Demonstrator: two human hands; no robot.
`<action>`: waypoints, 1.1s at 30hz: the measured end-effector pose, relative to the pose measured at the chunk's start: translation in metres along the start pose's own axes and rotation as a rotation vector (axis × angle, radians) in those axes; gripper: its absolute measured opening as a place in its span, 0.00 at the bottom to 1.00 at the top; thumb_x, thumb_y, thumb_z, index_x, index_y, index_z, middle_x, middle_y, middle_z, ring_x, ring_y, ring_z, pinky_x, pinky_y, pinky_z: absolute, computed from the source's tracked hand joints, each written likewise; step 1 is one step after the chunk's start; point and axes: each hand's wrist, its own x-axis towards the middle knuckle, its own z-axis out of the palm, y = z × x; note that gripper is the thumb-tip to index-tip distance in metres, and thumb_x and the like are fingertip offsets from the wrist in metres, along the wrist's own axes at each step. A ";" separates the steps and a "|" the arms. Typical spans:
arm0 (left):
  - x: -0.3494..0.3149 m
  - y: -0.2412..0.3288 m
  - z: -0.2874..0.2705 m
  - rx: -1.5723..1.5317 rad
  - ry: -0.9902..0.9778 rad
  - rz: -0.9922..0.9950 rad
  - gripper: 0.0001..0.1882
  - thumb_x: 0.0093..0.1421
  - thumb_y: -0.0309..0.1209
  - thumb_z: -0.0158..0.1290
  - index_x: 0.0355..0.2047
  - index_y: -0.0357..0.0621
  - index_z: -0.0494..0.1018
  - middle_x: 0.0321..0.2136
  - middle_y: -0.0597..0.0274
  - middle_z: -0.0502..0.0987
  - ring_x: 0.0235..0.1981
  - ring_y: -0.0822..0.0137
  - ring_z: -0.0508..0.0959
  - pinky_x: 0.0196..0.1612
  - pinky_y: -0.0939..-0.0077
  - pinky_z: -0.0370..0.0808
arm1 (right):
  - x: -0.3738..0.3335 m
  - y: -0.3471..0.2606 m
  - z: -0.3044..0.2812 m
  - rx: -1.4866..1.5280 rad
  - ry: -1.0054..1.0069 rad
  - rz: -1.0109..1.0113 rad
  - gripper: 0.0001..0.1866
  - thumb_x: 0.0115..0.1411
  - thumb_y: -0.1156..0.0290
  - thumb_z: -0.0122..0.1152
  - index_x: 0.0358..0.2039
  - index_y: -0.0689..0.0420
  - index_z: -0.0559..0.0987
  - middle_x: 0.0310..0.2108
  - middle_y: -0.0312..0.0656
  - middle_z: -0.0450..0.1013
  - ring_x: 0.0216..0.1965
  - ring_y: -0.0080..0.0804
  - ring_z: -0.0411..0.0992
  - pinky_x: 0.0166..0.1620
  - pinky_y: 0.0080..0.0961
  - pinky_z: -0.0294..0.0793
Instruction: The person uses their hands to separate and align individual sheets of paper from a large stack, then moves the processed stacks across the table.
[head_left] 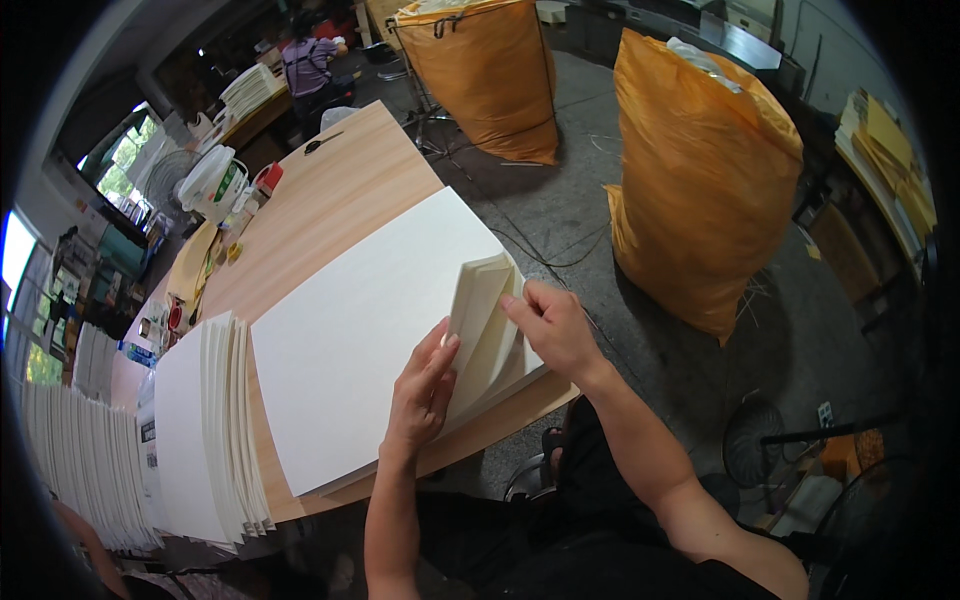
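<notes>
A folded white paper piece (pixel 478 310), shaped like a flat bag or sleeve, stands tilted with its upper end spread apart. My left hand (pixel 422 388) holds its left edge between thumb and fingers. With bent fingers, my right hand (pixel 552 325) pinches the paper's right side near the top. Beneath both hands lies a large white sheet or board (pixel 350 340), flat on the wooden table. I cannot tell whether the folded piece is joined to something below, since its lower part runs down near the sheet's right edge.
White folded paper pieces (pixel 205 430) lie overlapped at the table's (pixel 350 170) left, beside a tall row of similar stacks (pixel 85 465). A white bucket (pixel 212 185) and scissors (pixel 322 143) are farther back. Two big orange sacks (pixel 700 180) (pixel 480 80) stand on the floor. Another person (pixel 308 65) is far off.
</notes>
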 end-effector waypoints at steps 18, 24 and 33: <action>-0.003 -0.003 -0.001 0.085 -0.121 0.009 0.29 0.46 0.25 0.72 0.52 0.55 0.80 0.58 0.53 0.74 0.55 0.54 0.78 0.57 0.60 0.78 | -0.053 0.019 -0.002 -0.563 -0.124 -0.592 0.19 0.60 0.55 0.61 0.43 0.57 0.81 0.44 0.51 0.76 0.52 0.48 0.72 0.62 0.50 0.64; 0.000 0.006 0.003 0.508 -0.225 0.230 0.36 0.51 0.34 0.69 0.62 0.62 0.73 0.60 0.57 0.73 0.51 0.52 0.79 0.58 0.56 0.78 | -0.062 0.033 0.002 -0.415 -0.575 -0.114 0.21 0.61 0.54 0.58 0.49 0.53 0.82 0.54 0.51 0.73 0.63 0.50 0.66 0.70 0.61 0.40; 0.013 -0.001 0.008 0.529 -0.190 0.162 0.34 0.56 0.36 0.67 0.63 0.46 0.70 0.49 0.55 0.80 0.47 0.53 0.82 0.53 0.60 0.80 | -0.058 0.057 -0.019 -0.188 0.041 -0.326 0.10 0.60 0.65 0.66 0.35 0.58 0.81 0.37 0.45 0.79 0.40 0.46 0.77 0.44 0.38 0.76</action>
